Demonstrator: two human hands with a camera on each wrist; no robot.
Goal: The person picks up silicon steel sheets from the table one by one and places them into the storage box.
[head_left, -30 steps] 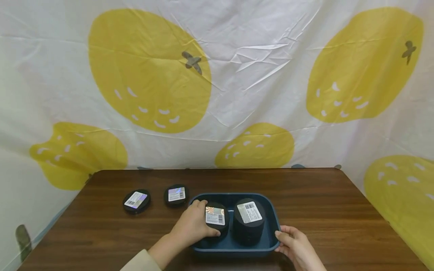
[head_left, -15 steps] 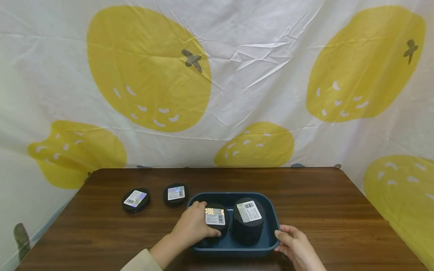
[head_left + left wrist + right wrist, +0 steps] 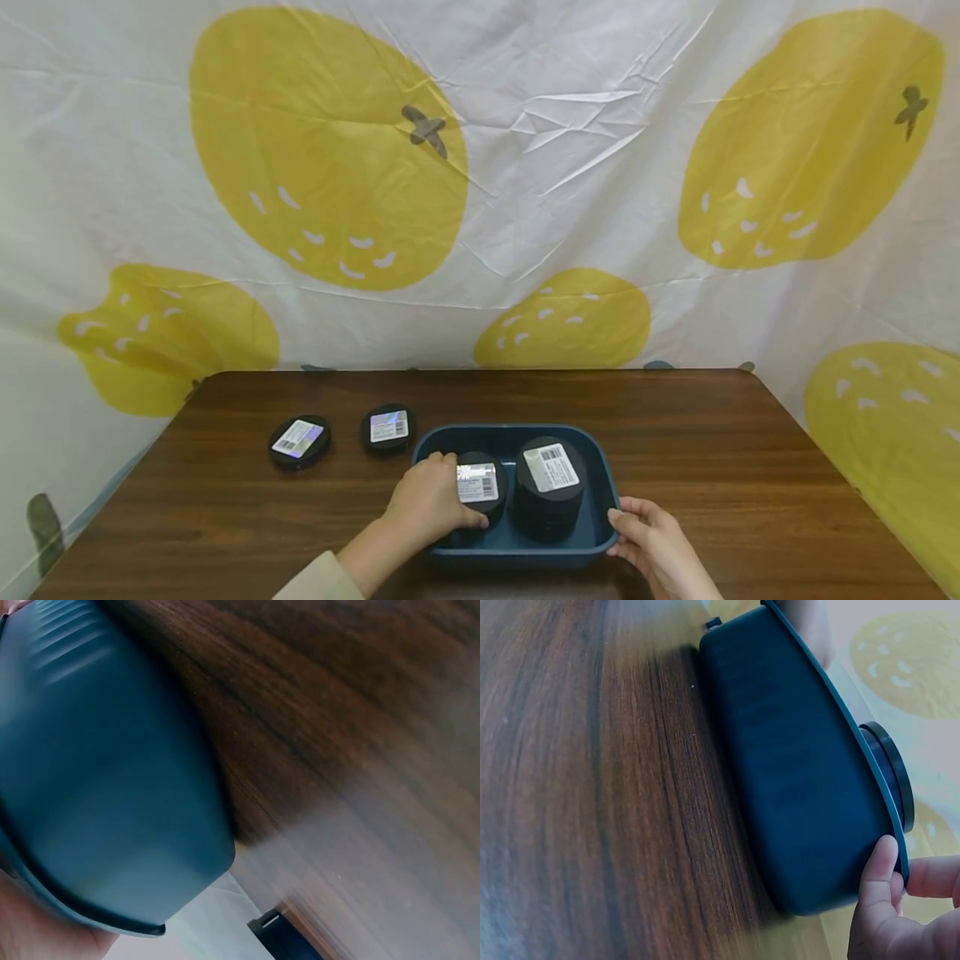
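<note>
A dark blue tray (image 3: 517, 553) sits near the table's front edge in the head view. My left hand (image 3: 426, 500) reaches over its left side and grips a black round container (image 3: 489, 498) with a white label. Beside that, inside the tray, stands a taller black stack (image 3: 551, 487), also labelled on top. My right hand (image 3: 654, 540) pinches the tray's front right corner; in the right wrist view the thumb (image 3: 880, 862) lies against the outer wall below the rim. The left wrist view mostly shows the tray's outer wall (image 3: 112, 780), and what the left hand grips is hidden there.
Two flat black round containers with labels lie on the table left of the tray, one farther left (image 3: 300, 442) and one close to the tray's back corner (image 3: 387, 429). A lemon-print curtain (image 3: 570, 192) hangs behind the brown wooden table (image 3: 720, 450).
My left hand and the container in it have sunk very slightly within the tray. The right hand keeps its hold on the corner. The head view has tilted a little.
</note>
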